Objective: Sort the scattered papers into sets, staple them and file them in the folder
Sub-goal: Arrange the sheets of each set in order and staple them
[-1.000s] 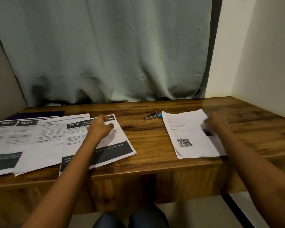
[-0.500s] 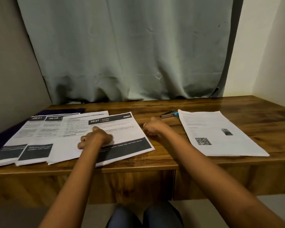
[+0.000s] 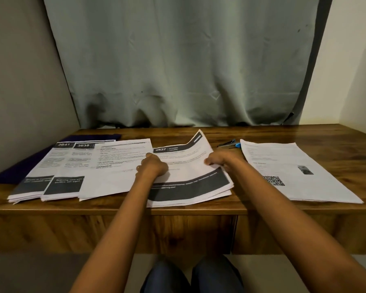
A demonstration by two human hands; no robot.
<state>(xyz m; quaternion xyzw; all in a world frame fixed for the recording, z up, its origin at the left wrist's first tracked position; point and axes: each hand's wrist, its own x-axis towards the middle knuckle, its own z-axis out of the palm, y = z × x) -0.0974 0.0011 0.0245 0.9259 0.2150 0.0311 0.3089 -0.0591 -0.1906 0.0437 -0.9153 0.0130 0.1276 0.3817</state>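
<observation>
At desk (image 3: 230, 134) centre: left hand (image 3: 153, 167) grips left edge of paper set (image 3: 190, 176); right hand (image 3: 220, 160) pinches right edge.

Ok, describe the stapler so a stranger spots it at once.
Look at the wooden desk below the grey curtain. Near its back, between the held pile and the right-hand pile, lies the stapler. It alone is small and metal, with a blue end.
</observation>
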